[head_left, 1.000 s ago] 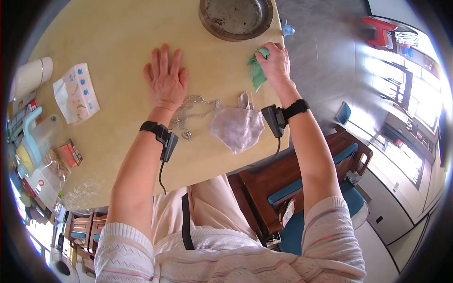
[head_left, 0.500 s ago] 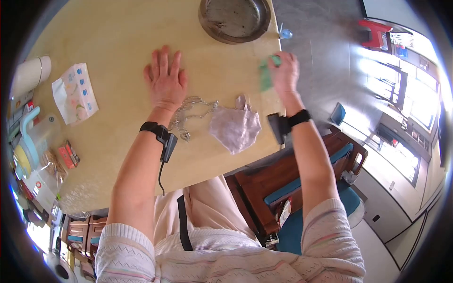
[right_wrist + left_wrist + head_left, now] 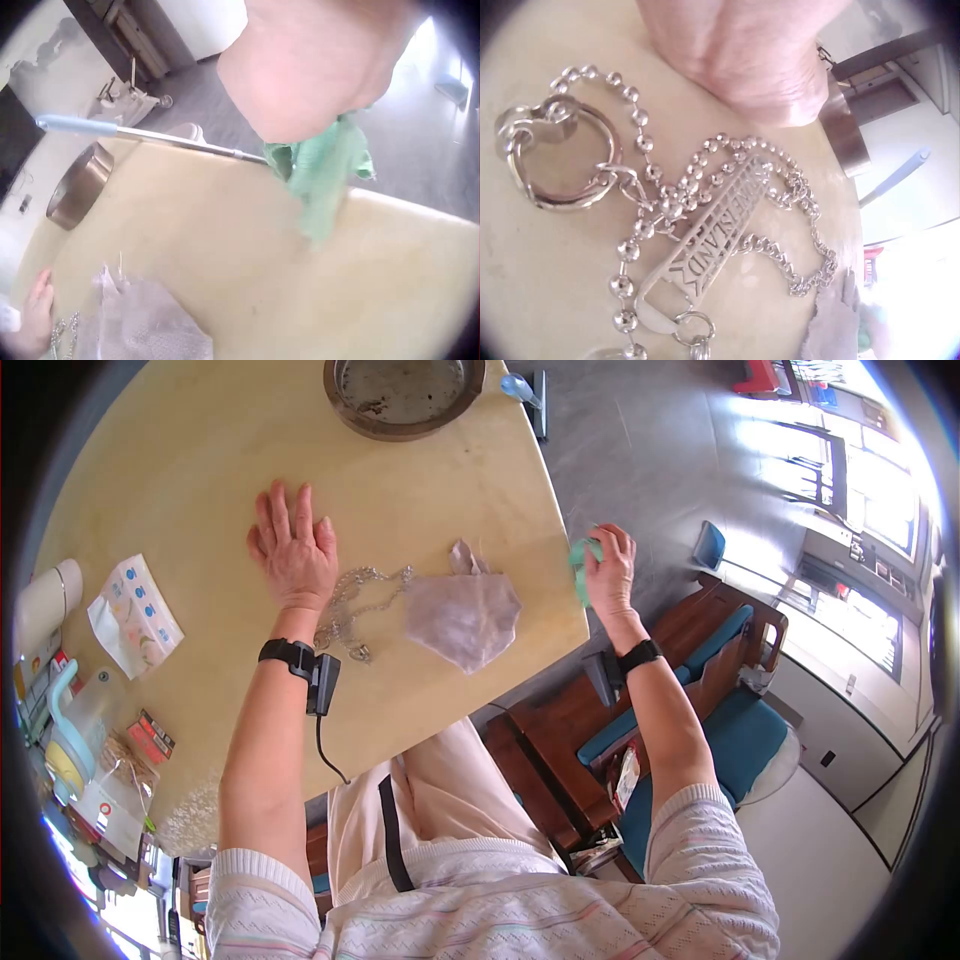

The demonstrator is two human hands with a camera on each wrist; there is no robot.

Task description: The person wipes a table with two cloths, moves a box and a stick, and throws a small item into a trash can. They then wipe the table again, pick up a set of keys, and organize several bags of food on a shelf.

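My left hand [image 3: 295, 565] lies with straight fingers on the pale yellow table [image 3: 400, 490]. Just below its wrist is a silver chain [image 3: 345, 605]. The left wrist view shows the chain's round beads, a large ring [image 3: 570, 199] and a cut-out metal tag [image 3: 718, 232] with lettering. A mauve cloth piece [image 3: 465, 615] with a small loop lies flat to the right of the chain. At the table's right edge my right hand [image 3: 612, 575] grips a crumpled green cloth [image 3: 322, 180], whose loose end hangs over the edge, blurred. The fingertips are partly hidden behind the hand in the right wrist view.
A round metal pan [image 3: 400, 435] stands at the far edge, near a pole with a light blue handle [image 3: 79, 125]. Along the left side are a tissue pack [image 3: 140, 615], a red box [image 3: 150, 735] and a blue-handled container [image 3: 65, 710]. A wooden bench [image 3: 540, 740] stands below right.
The right hand has moved with the green cloth from the tabletop to its right edge and nearer to me. The head view has shifted; the left hand stays flat beside the chain.
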